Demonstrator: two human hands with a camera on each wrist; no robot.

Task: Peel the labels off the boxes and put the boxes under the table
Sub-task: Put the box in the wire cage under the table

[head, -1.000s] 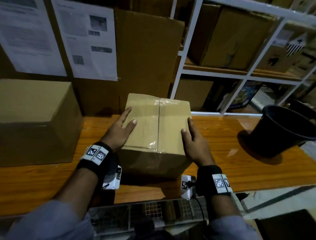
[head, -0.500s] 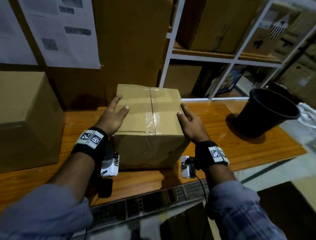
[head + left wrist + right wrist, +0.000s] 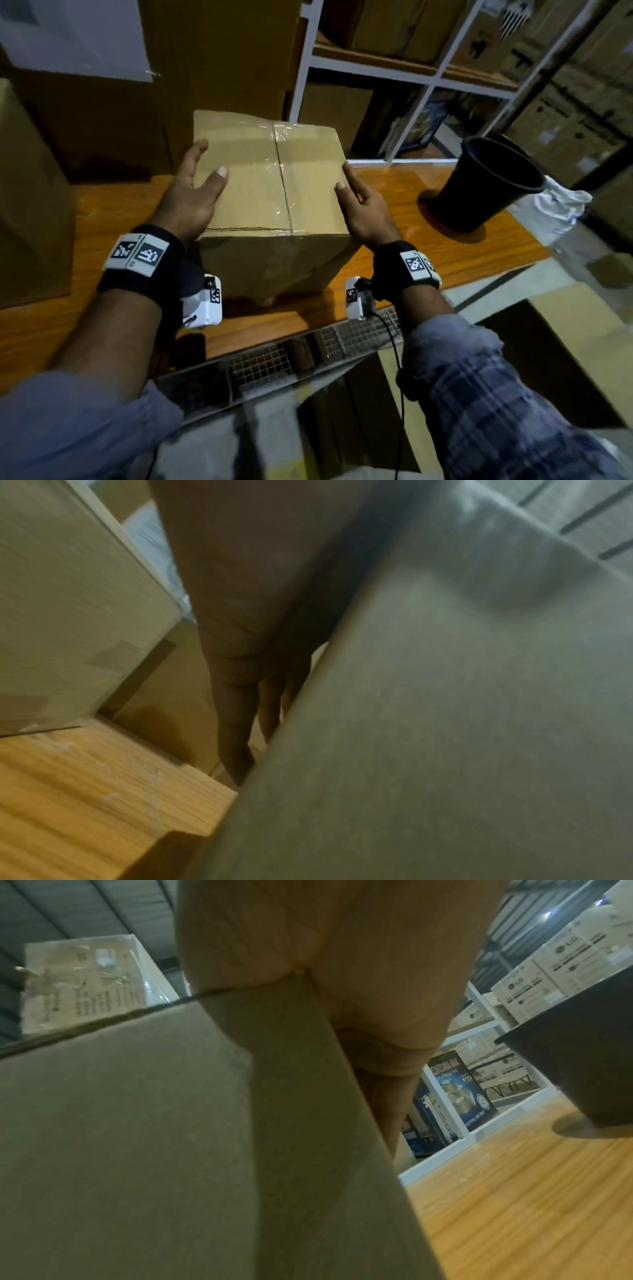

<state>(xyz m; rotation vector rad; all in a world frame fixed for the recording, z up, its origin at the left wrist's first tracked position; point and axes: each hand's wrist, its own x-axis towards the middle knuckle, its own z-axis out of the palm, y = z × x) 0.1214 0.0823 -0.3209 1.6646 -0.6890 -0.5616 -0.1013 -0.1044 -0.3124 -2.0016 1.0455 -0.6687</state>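
- the cardboard box (image 3: 274, 192) is sat on the wooden table (image 3: 411, 240), roughly in the middle near the front edge, with its near corner tipped up a bit off the wood by the look of it
- it's held from both sides: the left hand (image 3: 191, 198) is laid flat against the left face with the thumb resting over the top, fingers straight and a little spread
- the right hand (image 3: 363, 209) is pressed flat on the right face, fingers (image 3: 383, 1102) straight and close together down the side, thumb up on the top edge
- nothing is curled or pinched, it's a palm squeeze on both sides
- no label can be made out on the faces shown; the top is only sealed with clear tape (image 3: 279, 164) along the seam
- handling guess: stiff corrugated walls, so a side squeeze should be tolerated fine. weight can't be told, but it's probably not heavy
- the plain card should give decent grip; the glossy tape strip is best avoided as it'll be slippery
- a safer hold would be low on opposite sides or under the bottom edges for the trip under the table
- a bigger box (image 3: 30, 205) is parked well off to the left and a black bin (image 3: 486, 185) to the right, both clear of it
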